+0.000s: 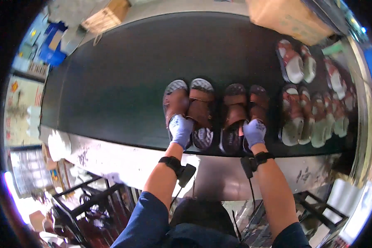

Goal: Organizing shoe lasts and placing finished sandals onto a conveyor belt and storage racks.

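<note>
Two pairs of brown strap sandals lie side by side on a dark green belt in front of me. My left hand (181, 129), in a pale glove, is closed at the rear of the strap of the leftmost brown sandal (175, 101); its fingertips are hidden. That sandal's mate (201, 109), with a patterned pale footbed, lies just right of it. My right hand (255, 131), gloved too, grips the right-hand sandal (258, 101) of the darker pair at its strap. Between the hands rests the other dark-soled sandal (234, 107).
Several red-brown sandals with pale footbeds (292, 115) stand in rows at the right of the belt (111, 82). A large cardboard box (289, 20) sits at the far right, a wooden crate (106, 17) at the far left. A pale metal ledge (124, 167) borders the near side.
</note>
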{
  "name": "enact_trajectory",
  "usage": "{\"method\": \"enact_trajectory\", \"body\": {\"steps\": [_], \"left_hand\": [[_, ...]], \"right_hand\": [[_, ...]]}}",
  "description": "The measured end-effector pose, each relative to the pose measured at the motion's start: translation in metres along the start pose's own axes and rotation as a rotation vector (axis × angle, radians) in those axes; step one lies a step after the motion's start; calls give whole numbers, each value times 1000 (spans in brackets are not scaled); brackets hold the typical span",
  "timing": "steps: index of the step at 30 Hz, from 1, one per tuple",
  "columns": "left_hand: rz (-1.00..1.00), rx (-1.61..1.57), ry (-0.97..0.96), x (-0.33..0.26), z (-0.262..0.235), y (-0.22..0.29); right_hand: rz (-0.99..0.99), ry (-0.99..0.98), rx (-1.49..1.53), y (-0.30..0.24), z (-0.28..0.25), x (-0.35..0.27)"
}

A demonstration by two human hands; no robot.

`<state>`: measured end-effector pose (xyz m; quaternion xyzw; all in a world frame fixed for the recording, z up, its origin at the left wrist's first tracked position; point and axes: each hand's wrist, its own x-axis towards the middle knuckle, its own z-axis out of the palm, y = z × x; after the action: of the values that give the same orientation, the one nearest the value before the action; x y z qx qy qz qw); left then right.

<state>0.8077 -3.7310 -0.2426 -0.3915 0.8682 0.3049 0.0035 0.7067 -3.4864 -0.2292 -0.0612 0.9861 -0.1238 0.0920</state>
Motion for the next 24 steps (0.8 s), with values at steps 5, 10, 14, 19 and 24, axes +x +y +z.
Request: {"method": "enact_trajectory", "body": {"steps": [5, 10, 14, 19, 24], "left_hand": [[-152, -307, 161, -75, -21, -41], [-330, -467, 584, -238, 16, -184], [-681, -610, 696, -405, -4, -217], [-855, -697, 1343, -609, -52, -274], [-931, -636, 1679, -744, -90, -378]], "right_hand": [[-338, 125, 7, 39, 30, -62], [-511, -13, 37, 72, 54, -156], [-612, -491, -269, 74, 48, -201], [-1228, -691, -126, -5, 54, -336], [-1833, -812, 347, -136, 107, -534]]}}
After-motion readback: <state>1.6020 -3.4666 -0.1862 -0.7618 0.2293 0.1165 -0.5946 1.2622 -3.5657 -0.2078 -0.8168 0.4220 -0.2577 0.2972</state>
